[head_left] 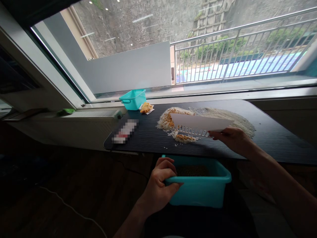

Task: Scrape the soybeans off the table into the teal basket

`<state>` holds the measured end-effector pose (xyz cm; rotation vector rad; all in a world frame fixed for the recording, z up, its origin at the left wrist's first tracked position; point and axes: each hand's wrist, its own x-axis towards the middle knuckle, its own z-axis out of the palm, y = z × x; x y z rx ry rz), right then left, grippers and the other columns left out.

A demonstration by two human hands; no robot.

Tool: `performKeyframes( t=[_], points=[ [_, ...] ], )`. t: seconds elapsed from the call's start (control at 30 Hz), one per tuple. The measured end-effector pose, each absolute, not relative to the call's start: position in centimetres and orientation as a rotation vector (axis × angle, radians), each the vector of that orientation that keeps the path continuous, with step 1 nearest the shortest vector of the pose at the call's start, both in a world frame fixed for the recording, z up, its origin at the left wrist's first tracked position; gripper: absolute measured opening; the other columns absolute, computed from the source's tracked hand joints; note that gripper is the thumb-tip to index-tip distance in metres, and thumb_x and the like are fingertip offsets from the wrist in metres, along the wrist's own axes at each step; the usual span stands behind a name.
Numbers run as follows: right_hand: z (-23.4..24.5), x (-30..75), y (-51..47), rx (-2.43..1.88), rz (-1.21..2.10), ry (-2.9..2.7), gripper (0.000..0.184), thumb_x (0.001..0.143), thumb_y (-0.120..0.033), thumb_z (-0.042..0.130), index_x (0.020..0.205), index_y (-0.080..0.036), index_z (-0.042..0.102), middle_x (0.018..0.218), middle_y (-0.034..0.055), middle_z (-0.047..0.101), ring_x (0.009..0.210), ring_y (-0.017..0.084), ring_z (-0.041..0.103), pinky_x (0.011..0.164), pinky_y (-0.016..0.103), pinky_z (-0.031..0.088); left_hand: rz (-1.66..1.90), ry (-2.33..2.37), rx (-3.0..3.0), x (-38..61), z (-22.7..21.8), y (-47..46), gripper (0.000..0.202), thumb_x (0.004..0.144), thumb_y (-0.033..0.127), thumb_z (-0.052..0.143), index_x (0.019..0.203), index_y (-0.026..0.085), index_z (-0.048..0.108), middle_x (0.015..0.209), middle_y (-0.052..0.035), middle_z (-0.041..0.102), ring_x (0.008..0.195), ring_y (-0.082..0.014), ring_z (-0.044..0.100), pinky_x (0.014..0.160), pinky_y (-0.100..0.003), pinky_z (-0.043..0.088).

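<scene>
My left hand (159, 185) is closed on the left rim of a teal plastic bin (200, 190) held below the table's front edge; dark grains lie inside it. My right hand (232, 138) grips the right end of a white slotted scoop (198, 125) resting on the black table (272, 132). The scoop sits in a spread of white rice mixed with yellow beans (168, 120). A small pile of beans (184, 137) lies at the scoop's slotted front edge.
A second teal bin (133, 98) stands at the table's back left, beside a yellow item on white paper (146, 107). A blurred flat object (125, 131) lies on the left. A window sill, radiator and railing are behind. A white cable (71, 208) crosses the floor.
</scene>
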<state>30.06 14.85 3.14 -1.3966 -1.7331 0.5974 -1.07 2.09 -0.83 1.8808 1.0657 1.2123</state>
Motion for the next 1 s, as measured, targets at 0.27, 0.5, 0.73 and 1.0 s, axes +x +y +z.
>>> performKeyframes(
  t=[0.27, 0.5, 0.73, 1.0],
  points=[
    [3.7, 32.3, 13.9, -1.438, 0.704, -1.637, 0.057, 0.062, -0.079, 0.082, 0.07, -0.023, 0.08, 0.066, 0.0082, 0.077, 0.063, 0.024, 0.073, 0.067, 0.039, 0.064, 1.185, 1.043, 1.941, -1.0, -0.5, 1.7, 0.02, 0.084, 0.011, 0.079, 0.069, 0.021, 0.069, 0.087, -0.0074, 0.072, 0.116, -0.0317, 0.069, 0.102, -0.044, 0.059],
    [3.8, 33.6, 12.5, -1.513, 0.692, -1.548, 0.053, 0.061, -0.076, 0.084, 0.069, -0.024, 0.078, 0.07, 0.0082, 0.079, 0.061, 0.022, 0.072, 0.066, 0.038, 0.062, 1.208, 1.018, 2.0, -0.6, -0.5, 1.6, 0.023, 0.087, 0.013, 0.08, 0.069, 0.021, 0.068, 0.085, -0.0066, 0.071, 0.112, -0.0298, 0.069, 0.102, -0.043, 0.059],
    [3.3, 31.9, 11.7, -1.46, 0.744, -1.594, 0.058, 0.063, -0.081, 0.084, 0.068, -0.023, 0.079, 0.067, 0.0086, 0.079, 0.063, 0.025, 0.074, 0.064, 0.037, 0.061, 1.209, 1.011, 2.019, -0.5, -0.6, 1.5, 0.023, 0.087, 0.013, 0.08, 0.07, 0.021, 0.068, 0.084, -0.0065, 0.071, 0.109, -0.0294, 0.07, 0.1, -0.043, 0.06],
    [3.1, 31.9, 10.4, -1.437, 0.723, -1.566, 0.064, 0.061, -0.087, 0.082, 0.068, -0.023, 0.08, 0.068, 0.0083, 0.079, 0.064, 0.025, 0.073, 0.064, 0.038, 0.062, 1.237, 1.002, 2.017, -0.5, -0.5, 1.4, 0.023, 0.089, 0.014, 0.081, 0.071, 0.02, 0.068, 0.083, -0.0059, 0.07, 0.109, -0.0282, 0.07, 0.1, -0.04, 0.06]
  ],
)
